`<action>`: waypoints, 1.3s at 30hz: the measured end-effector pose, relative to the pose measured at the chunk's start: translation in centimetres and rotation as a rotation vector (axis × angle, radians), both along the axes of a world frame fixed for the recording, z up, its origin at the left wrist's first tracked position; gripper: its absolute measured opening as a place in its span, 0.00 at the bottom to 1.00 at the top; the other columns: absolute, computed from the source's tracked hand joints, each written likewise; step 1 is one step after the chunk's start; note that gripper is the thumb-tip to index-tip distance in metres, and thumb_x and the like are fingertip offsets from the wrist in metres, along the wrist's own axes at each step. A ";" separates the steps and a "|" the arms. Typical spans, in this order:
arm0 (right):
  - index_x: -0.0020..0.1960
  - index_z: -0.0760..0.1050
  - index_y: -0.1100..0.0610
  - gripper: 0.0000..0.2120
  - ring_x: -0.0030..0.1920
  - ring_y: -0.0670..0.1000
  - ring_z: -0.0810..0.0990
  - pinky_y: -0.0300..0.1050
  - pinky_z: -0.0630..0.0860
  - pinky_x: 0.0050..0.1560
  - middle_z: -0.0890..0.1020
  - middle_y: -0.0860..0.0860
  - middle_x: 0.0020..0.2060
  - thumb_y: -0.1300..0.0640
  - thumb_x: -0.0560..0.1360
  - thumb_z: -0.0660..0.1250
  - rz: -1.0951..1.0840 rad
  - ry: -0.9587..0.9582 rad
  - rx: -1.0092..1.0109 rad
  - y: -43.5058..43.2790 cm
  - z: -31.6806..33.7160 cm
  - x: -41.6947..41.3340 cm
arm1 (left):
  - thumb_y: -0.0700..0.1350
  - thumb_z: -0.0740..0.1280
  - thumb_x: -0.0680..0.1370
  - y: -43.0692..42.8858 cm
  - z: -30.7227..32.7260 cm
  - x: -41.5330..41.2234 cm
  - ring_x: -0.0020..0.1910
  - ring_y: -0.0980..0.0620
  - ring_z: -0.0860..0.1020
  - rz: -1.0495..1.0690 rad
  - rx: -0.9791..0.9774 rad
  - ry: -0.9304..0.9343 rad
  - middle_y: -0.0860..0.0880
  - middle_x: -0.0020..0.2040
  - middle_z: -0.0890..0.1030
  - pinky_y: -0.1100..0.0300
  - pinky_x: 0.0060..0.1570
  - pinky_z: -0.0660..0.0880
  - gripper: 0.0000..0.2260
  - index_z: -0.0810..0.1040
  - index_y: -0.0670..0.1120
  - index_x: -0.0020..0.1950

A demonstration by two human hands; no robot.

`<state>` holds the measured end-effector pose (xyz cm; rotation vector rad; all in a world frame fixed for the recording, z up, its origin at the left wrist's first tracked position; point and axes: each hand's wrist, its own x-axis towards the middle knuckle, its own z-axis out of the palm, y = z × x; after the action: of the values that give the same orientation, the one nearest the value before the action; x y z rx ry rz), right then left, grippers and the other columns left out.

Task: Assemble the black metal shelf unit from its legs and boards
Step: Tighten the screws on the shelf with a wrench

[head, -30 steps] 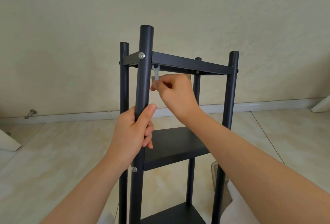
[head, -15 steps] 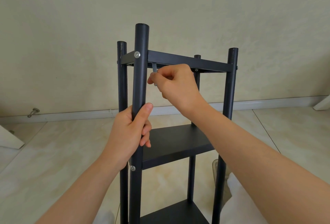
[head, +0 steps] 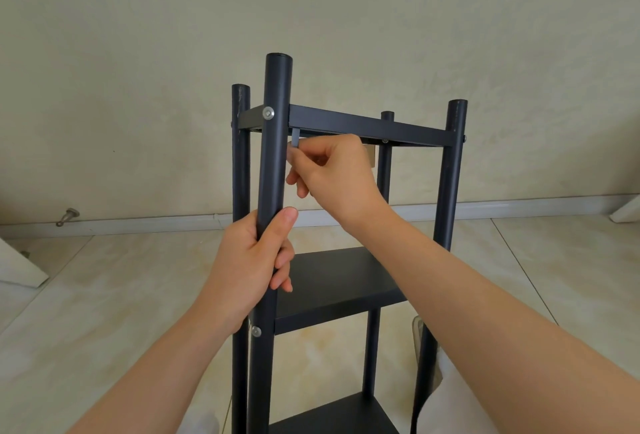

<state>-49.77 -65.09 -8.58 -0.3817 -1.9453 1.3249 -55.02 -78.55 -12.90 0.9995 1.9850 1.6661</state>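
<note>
Your right hand [head: 337,170] has risen, fingers curled, pinching the small wrench [head: 295,137] just beside the near leg [head: 277,94], under the top board [head: 367,127]; your left hand's [head: 247,260] fingers wrap that leg. Four legs [head: 453,191], three boards [head: 332,278] show.

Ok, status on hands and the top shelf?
Left hand grips front leg. Right hand pinches small wrench under top board. Nothing in the way.

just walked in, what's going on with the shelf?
A person is assembling an upright black shelf unit. The left hand grips the near front leg; the right hand pinches a small grey wrench under the top board, beside that leg. The middle board and bottom board are in place.
</note>
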 end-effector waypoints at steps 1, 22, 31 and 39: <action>0.33 0.79 0.57 0.17 0.25 0.42 0.75 0.38 0.74 0.39 0.78 0.48 0.24 0.59 0.80 0.65 -0.013 0.011 0.009 -0.1 -0.2 -0.2 | 0.64 0.63 0.71 0.0 0.0 0.0 0.22 0.52 0.69 0.001 -0.005 0.003 0.50 0.24 0.70 0.63 0.27 0.76 0.21 0.71 0.46 0.37; 0.28 0.74 0.63 0.19 0.25 0.44 0.74 0.40 0.74 0.34 0.76 0.48 0.22 0.65 0.78 0.64 -0.079 0.068 -0.030 -0.4 -1.7 -1.8 | 0.64 0.63 0.71 0.1 0.2 0.6 0.21 0.53 0.69 0.008 0.007 0.017 0.50 0.25 0.70 0.62 0.27 0.75 0.20 0.73 0.46 0.37; 0.32 0.79 0.57 0.15 0.26 0.44 0.66 0.37 0.67 0.35 0.69 0.47 0.22 0.60 0.78 0.66 -0.025 -0.059 -0.039 0.5 -0.1 0.8 | 0.64 0.62 0.72 -0.1 0.2 0.4 0.21 0.53 0.69 0.010 0.005 0.012 0.49 0.25 0.71 0.62 0.27 0.76 0.24 0.70 0.42 0.38; 0.31 0.78 0.57 0.16 0.29 0.52 0.65 0.42 0.67 0.36 0.70 0.58 0.25 0.62 0.78 0.65 0.002 -0.021 -0.082 0.0 0.8 1.0 | 0.65 0.62 0.72 0.0 0.0 0.2 0.21 0.53 0.69 0.018 0.000 0.016 0.49 0.25 0.70 0.62 0.27 0.76 0.24 0.70 0.42 0.38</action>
<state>-48.75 -65.05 -7.76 -0.4357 -1.9136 1.4103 -54.81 -78.58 -12.86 1.0011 2.0097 1.6731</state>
